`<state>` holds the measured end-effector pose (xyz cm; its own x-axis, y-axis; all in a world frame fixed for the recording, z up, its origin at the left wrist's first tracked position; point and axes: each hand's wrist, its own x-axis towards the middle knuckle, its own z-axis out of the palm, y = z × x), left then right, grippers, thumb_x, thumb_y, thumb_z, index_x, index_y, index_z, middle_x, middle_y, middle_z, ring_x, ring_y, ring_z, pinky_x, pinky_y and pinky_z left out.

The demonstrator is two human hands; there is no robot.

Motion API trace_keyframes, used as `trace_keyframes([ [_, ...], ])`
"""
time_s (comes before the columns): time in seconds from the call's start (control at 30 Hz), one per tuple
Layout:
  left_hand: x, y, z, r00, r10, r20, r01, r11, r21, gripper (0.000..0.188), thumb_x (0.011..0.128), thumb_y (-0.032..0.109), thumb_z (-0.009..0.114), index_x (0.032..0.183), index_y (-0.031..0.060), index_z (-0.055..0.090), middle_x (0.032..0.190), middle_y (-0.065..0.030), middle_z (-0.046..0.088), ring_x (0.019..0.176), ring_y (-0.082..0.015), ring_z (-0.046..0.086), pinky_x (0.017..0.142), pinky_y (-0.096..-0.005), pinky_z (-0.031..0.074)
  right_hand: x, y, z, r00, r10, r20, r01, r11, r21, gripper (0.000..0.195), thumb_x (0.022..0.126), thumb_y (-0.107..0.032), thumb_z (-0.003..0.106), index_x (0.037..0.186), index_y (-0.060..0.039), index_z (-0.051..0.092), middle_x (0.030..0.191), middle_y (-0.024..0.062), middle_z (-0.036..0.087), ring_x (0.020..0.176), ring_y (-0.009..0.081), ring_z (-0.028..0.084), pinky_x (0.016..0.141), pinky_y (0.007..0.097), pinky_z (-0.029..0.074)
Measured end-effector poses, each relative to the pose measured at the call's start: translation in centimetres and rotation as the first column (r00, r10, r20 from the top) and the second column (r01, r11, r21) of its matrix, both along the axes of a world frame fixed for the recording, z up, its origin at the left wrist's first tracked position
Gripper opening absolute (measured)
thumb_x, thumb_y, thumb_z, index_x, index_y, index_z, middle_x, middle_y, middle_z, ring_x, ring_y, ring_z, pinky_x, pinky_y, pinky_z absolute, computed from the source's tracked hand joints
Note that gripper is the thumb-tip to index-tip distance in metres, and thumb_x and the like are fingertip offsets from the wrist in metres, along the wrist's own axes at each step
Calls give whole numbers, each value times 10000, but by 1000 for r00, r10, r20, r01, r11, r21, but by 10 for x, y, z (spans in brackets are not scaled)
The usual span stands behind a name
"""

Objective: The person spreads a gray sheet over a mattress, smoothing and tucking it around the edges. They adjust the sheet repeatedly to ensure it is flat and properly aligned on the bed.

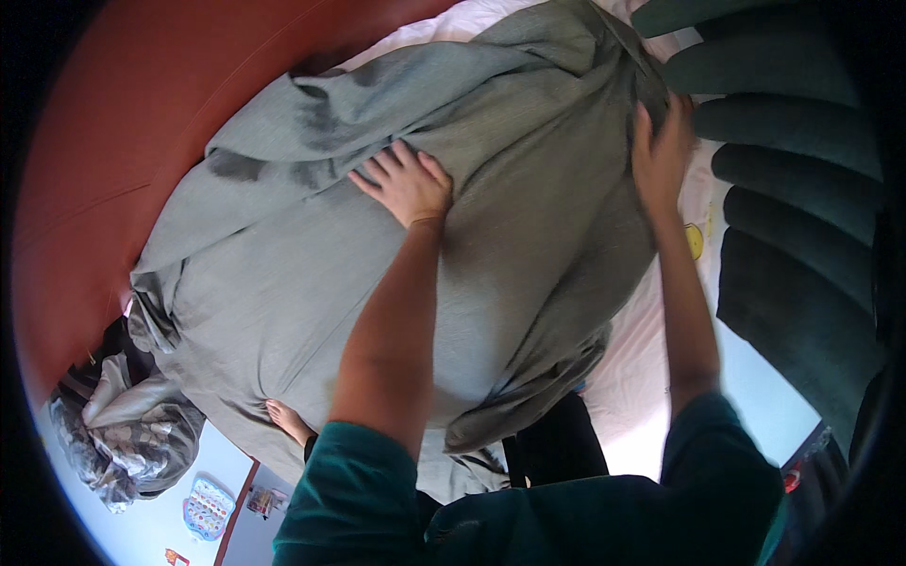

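Note:
A large grey bedsheet or cover [340,269] spreads in wrinkles before me. My left hand [407,184] presses palm down on its middle, fingers spread, holding nothing. At the cover's right edge is my right hand [662,159], its thumb and fingers apart around a dark fold, slightly blurred. The fingertips on its far side are partly hidden. Beneath the cover a pale pink sheet [630,361] with a yellow printed figure [694,242] shows along the right. My bare foot [289,420] rests on the cover at lower left.
A dark green padded headboard with channels [786,127] borders the right. Along the upper left curves a reddish-brown padded surface [141,120]. At lower left lie bunched patterned bedding [148,431], a light blue patterned item [209,508] and a small clear container [262,501].

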<state>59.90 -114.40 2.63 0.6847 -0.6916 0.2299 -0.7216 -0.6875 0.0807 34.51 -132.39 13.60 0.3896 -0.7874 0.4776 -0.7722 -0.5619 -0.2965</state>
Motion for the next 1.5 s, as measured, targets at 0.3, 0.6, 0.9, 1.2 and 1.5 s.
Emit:
trace_keyframes([
  [0.3,-5,-10,-9,1000,-15,24,13,998,68,481,877,321,473,1228,0,547,1168,-215,530,1207,-384,443,1158,-626,123,-223,253,-77,898,-249,-363,348,906,240,543,1040,-287,281,1468,46,315,1516,247,353,1417,412,325,1174,531,211],
  [0.6,-2,1,-20,979,-64,196,71,997,-29,494,879,331,473,1266,31,543,1229,-212,533,1254,-387,437,1151,-623,155,-249,268,-101,927,-181,-328,273,927,259,639,1014,-337,274,1421,154,319,1497,326,315,1381,480,325,1153,550,238],
  [0.9,33,64,78,275,-559,-782,-34,807,-589,473,987,311,457,1371,43,523,1205,-111,664,1179,-274,594,1088,-409,369,-256,269,-116,976,-139,-165,163,977,136,612,935,-217,383,1456,93,308,1522,287,312,1422,443,291,1175,546,207],
  [1.2,-267,522,152,918,-160,-362,-3,912,-411,172,817,68,687,974,18,639,988,-136,651,939,-313,593,904,-411,445,-263,280,-131,983,-158,-93,142,977,-160,574,906,-203,455,1393,97,403,1435,269,442,1362,399,404,1146,500,303],
  [1.5,-493,712,86,756,139,-640,-173,985,11,572,749,208,745,1237,-15,548,1178,-219,519,1080,-373,522,1003,-460,404,-276,273,-134,989,-29,-142,9,990,-141,576,874,-149,549,1386,78,414,1414,239,487,1318,377,464,1117,459,355],
])
